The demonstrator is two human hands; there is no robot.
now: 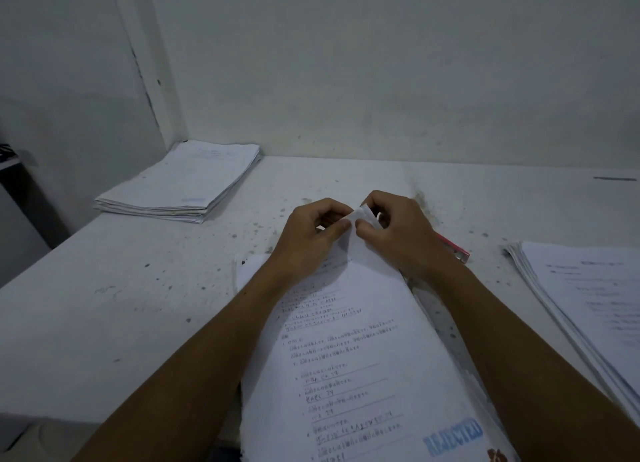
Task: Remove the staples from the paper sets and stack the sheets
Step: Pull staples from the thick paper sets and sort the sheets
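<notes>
White paper set: left hand and right hand pinch its lifted top corner

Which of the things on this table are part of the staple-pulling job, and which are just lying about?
Part of the job:
- paper set, its far corner pinched by the left hand and right hand
- left stack
- right stack
- red-handled tool, probably

Lying about:
- dark thin object at the far right
- ruler-like strip
</notes>
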